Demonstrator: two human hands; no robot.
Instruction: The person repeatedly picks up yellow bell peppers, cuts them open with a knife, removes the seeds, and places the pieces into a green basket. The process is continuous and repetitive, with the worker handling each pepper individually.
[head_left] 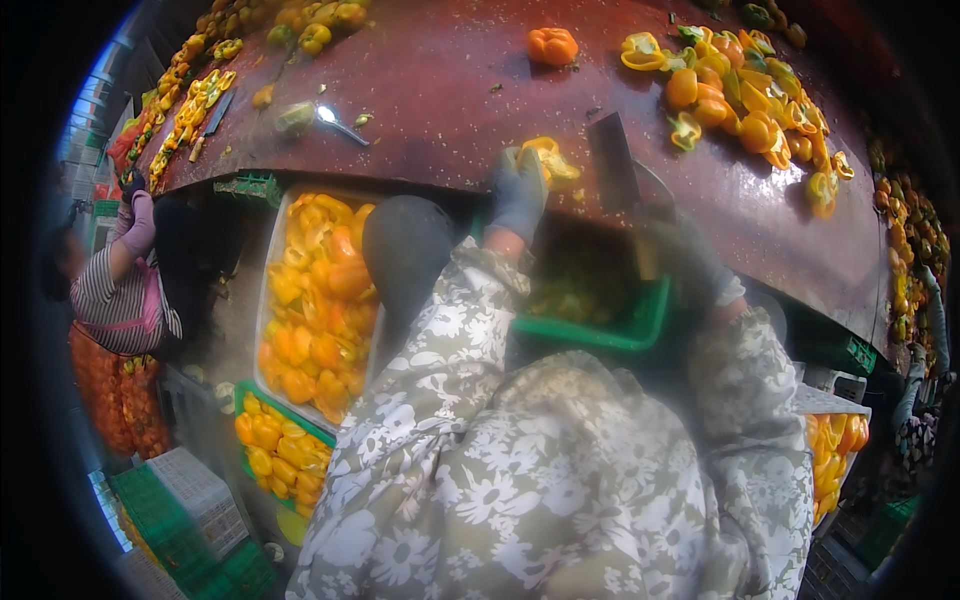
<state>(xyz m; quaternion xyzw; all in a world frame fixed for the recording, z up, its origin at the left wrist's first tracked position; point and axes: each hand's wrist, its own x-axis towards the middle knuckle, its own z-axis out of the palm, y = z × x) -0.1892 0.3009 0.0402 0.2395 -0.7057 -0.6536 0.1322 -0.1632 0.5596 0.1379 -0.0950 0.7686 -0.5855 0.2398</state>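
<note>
My gloved left hand [516,190] is closed on a cut yellow pepper [552,160] at the near edge of the dark red table [450,100]. Just right of it my gloved right hand [685,250], blurred, grips the wooden handle of a broad dark cleaver [612,160], its blade raised over the table edge. Below both hands is a green crate [585,328] with dim scraps inside. A heap of cut yellow and orange peppers [740,95] lies up to the right, and a whole orange pepper [550,45] farther back. A metal tool [340,125] lies to the left.
A pale crate of cut peppers [315,300] and a green one [280,450] stand left, another [830,460] lower right. A person in striped top [125,290] works at far left beside a knife [210,125]. Another person's sleeve [935,310] is at far right. Stacked crates [190,520] fill lower left.
</note>
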